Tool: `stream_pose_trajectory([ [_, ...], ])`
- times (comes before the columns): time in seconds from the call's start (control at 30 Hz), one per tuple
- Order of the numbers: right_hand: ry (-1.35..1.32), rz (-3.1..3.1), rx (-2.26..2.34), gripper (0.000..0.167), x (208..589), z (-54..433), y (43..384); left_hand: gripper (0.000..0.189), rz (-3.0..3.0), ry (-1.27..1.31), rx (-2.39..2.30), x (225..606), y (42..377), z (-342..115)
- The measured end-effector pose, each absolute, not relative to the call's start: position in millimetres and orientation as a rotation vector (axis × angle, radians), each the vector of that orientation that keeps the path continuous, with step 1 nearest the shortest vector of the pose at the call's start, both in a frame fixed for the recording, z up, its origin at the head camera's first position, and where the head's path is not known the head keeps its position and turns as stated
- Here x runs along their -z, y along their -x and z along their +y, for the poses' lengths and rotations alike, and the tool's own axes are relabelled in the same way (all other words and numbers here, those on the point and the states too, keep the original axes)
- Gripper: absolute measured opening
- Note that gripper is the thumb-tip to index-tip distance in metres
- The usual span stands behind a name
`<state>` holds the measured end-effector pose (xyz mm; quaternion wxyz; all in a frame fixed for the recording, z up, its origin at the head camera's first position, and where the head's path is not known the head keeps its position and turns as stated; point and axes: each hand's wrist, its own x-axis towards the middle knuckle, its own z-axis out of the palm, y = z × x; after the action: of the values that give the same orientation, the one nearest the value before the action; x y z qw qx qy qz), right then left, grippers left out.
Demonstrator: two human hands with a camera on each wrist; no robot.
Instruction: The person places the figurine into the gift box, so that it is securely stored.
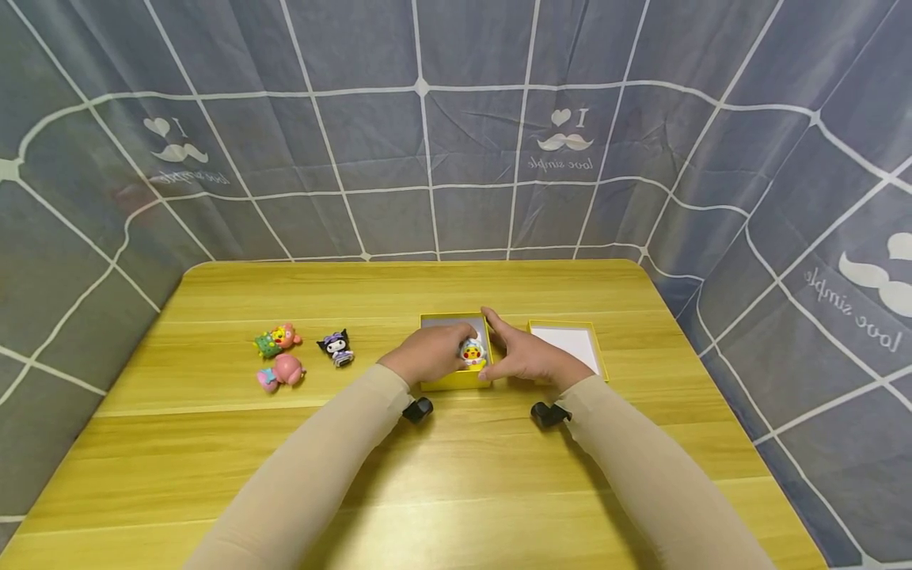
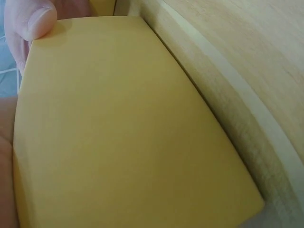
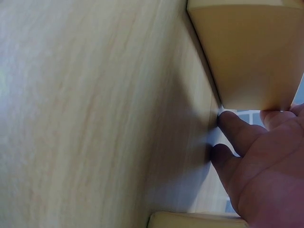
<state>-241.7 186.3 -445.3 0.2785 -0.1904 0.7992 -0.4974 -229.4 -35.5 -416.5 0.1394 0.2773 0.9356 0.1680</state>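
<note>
A yellow box (image 1: pixel 456 381) stands uncovered on the table. Inside, near its right end, a small figurine (image 1: pixel 473 353) with a yellow face, red cheeks and a white hood shows. My left hand (image 1: pixel 436 352) reaches over the rim from the left and pinches this figurine, its fingertips partly hidden in the box. At the box's right end, my right hand (image 1: pixel 526 354) grips the wall, thumb at the near corner and index finger at the far one. The left wrist view is filled by the box's front wall (image 2: pixel 118 118), with a thumb (image 2: pixel 42 23) over its top edge.
Right of the box lies its yellow-edged lid (image 1: pixel 566 342), white inside up, partly behind the right hand. To the left are a black-and-white figurine (image 1: pixel 336 347), a green-and-pink one (image 1: pixel 278 340) and a pink one (image 1: pixel 281 372). A grey checked curtain (image 1: pixel 385 142) surrounds the table.
</note>
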Motion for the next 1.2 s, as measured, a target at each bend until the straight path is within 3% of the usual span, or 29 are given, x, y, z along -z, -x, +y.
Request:
stream_pose_trajectory([
  [0.43, 0.515, 2.195, 1.272, 0.13, 444, 188, 242, 0.066, 2.6, -0.781, -0.599, 410, 232, -41],
  [0.73, 0.516, 2.172, 1.283, 0.133, 444, 186, 243, 0.054, 2.667, -0.77, -0.81, 405, 234, -58],
  [1.2, 0.503, 2.201, 1.269, 0.135, 443, 187, 241, 0.059, 2.786, -0.66, -0.863, 389, 240, -121],
])
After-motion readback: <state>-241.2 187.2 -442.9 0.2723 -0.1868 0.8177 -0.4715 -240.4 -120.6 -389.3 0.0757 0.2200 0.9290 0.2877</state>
